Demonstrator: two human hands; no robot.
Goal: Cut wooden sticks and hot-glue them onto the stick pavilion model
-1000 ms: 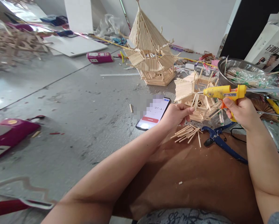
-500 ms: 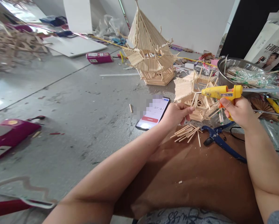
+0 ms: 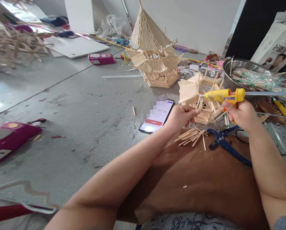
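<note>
A: Position of the stick frame?
B: The unfinished stick frame (image 3: pixel 188 91) rests just beyond the left hand (image 3: pixel 181 117), with the right hand (image 3: pixel 241 115) to its right, on the near side.
A: Condition of the left hand?
B: Thumb and forefinger pinched together at the lower end of the short sticks (image 3: pixel 199 103). Whether these are joined to the frame, I cannot tell.
A: And the right?
B: Fingers wrapped around the handle of the yellow glue gun (image 3: pixel 219 95), its nozzle pointing left, at the upper end of those sticks.
A: Adjacent items?
B: Loose sticks (image 3: pixel 192 135) and a blue cutter (image 3: pixel 225 145) nearer the person; a lit phone (image 3: pixel 154 120) beside the left wrist.
</note>
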